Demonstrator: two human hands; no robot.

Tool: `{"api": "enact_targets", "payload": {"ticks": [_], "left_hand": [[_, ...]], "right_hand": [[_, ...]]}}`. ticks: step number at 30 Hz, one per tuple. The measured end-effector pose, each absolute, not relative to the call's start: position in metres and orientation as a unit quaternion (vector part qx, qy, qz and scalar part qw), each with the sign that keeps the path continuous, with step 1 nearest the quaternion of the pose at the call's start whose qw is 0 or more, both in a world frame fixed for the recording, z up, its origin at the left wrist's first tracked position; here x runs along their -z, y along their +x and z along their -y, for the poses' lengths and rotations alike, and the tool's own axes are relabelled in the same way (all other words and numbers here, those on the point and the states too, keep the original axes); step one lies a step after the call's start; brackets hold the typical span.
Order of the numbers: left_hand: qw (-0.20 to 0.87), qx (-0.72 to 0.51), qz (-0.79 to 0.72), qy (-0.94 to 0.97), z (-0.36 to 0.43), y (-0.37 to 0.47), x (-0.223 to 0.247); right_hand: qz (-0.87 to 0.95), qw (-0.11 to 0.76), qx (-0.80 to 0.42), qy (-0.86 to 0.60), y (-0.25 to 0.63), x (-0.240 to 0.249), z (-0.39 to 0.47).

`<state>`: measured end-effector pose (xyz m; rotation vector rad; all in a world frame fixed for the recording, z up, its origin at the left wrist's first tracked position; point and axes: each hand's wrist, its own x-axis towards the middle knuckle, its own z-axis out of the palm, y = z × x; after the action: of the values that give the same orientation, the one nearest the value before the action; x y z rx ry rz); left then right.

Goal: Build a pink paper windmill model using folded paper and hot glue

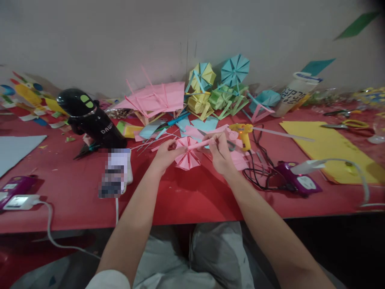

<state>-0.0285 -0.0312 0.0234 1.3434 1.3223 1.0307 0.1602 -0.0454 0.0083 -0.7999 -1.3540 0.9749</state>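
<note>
A pink folded paper umbrella (187, 154) is held just above the red table (192, 196), near its middle. My left hand (165, 154) grips the pleated canopy from the left. My right hand (221, 153) pinches the pink rolled-paper stick (200, 144) that runs into the canopy's centre. A yellow glue gun (243, 133) stands just right of my right hand, with pink paper scraps under it.
Finished yellow, green and blue paper umbrellas (219, 90) and pink sheets (156, 98) are piled at the back wall. A black device (90, 118) stands at left, a yellow sheet (327, 148) and scissors (349, 124) at right. Power strips (296, 182) and cables lie near the front edge.
</note>
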Motion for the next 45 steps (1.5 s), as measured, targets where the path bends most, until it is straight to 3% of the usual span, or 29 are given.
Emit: {"api": "enact_targets", "payload": {"ticks": [23, 36, 45], "left_hand": [[0.550, -0.447, -0.522, 0.474, 0.032, -0.030, -0.032], [0.543, -0.445, -0.525, 0.480, 0.033, -0.028, -0.033], [0.504, -0.447, -0.532, 0.513, 0.030, -0.029, -0.031]], "right_hand": [[0.623, 0.587, -0.385, -0.345, 0.165, -0.005, 0.044], [0.766, 0.501, -0.200, -0.350, 0.167, -0.017, 0.041], [0.791, 0.469, -0.187, -0.347, 0.163, -0.024, 0.043]]}}
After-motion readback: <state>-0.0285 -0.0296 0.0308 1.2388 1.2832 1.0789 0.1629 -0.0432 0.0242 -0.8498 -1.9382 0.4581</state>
